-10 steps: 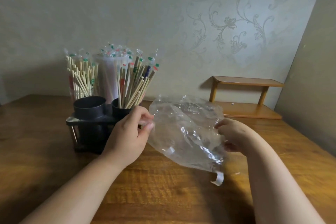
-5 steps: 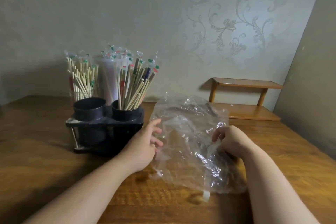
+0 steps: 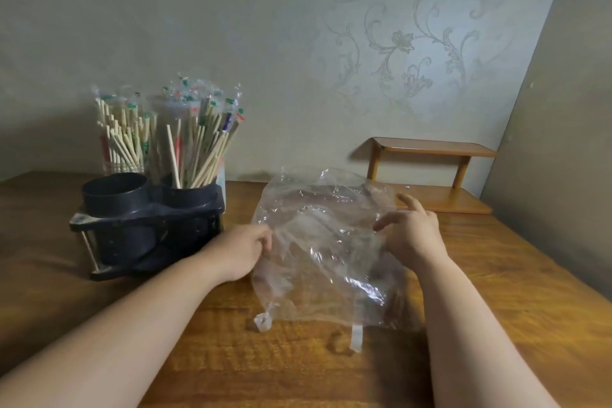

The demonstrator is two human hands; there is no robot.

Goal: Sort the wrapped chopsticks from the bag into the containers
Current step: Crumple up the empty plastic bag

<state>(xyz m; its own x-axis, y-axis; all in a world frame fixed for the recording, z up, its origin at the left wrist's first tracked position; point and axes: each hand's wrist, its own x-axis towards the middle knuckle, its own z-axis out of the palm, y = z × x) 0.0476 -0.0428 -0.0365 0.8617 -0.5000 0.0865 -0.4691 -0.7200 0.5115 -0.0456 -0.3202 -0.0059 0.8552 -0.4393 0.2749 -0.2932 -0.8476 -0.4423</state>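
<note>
Brown wooden tabletop (image 3: 298,374) is bearing a crumpled clear plastic bag (image 3: 324,258), seemingly emptied. The left hand (image 3: 241,248) is pinching its nine-o'clock edge and the right hand (image 3: 410,235) is resting spread-fingered at three, likely flattening it. Wrapped bamboo chopsticks (image 3: 198,149) are standing in a black cylindrical container (image 3: 188,197) at ten o'clock.

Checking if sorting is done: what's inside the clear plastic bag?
It looks empty: through the clear plastic bag only the wooden table shows. Creases and glare hide patches.
</note>
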